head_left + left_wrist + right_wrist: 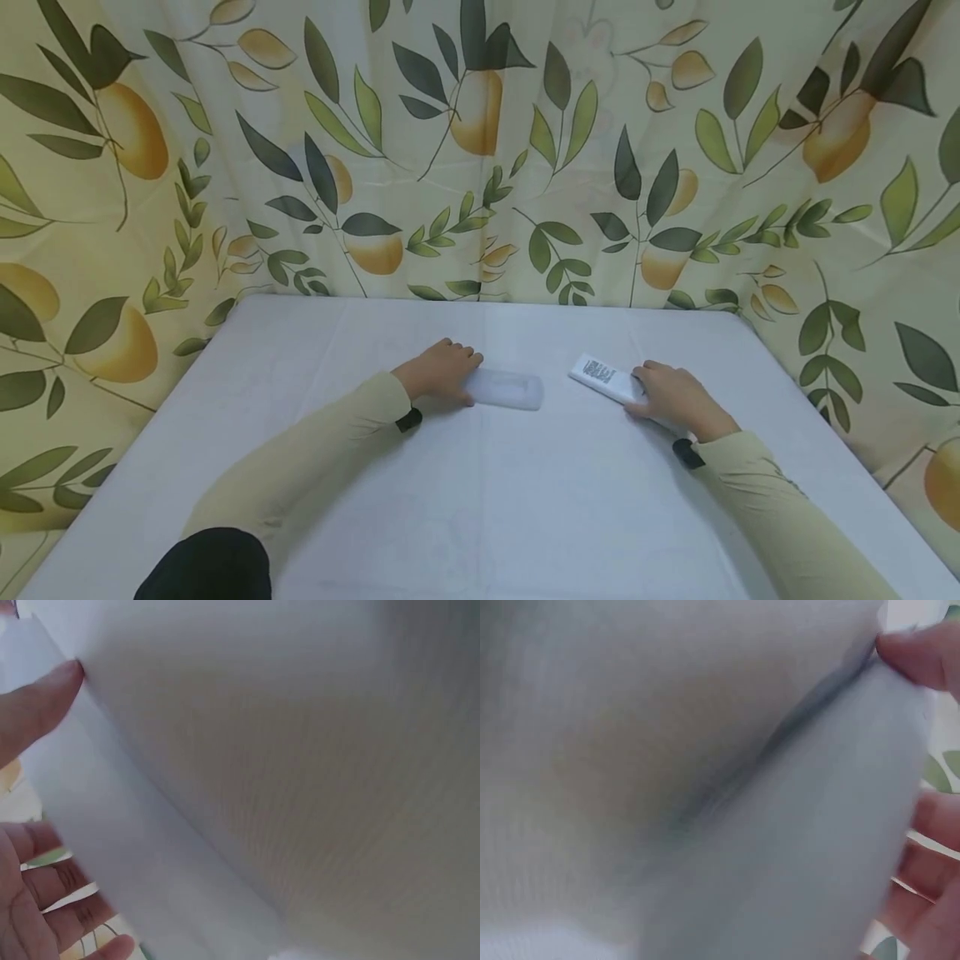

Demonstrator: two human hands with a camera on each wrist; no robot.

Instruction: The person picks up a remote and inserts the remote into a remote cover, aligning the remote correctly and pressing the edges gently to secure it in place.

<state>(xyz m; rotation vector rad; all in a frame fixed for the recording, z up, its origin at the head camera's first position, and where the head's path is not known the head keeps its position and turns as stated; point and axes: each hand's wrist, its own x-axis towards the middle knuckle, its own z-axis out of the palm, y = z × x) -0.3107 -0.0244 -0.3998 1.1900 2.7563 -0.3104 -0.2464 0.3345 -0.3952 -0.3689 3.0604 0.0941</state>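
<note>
Left of centre on the table, my left hand [441, 373] grips the left end of a flat, translucent plastic case-like piece [510, 390] with rounded corners. Its pale length [161, 840] runs between thumb and fingers in the left wrist view. To the right, my right hand [681, 398] holds a slim white box [604, 379] with a dark printed code square at its far end. In the right wrist view the thumb presses one edge of the box [810, 802], with fingers along the opposite side. The palm covers the box's near part.
A white cloth covers the table [480, 500]. Behind it and along both sides hangs a curtain [465, 192] with a fruit and leaf print. A black rounded object [210, 567] shows at the lower left, by the left sleeve.
</note>
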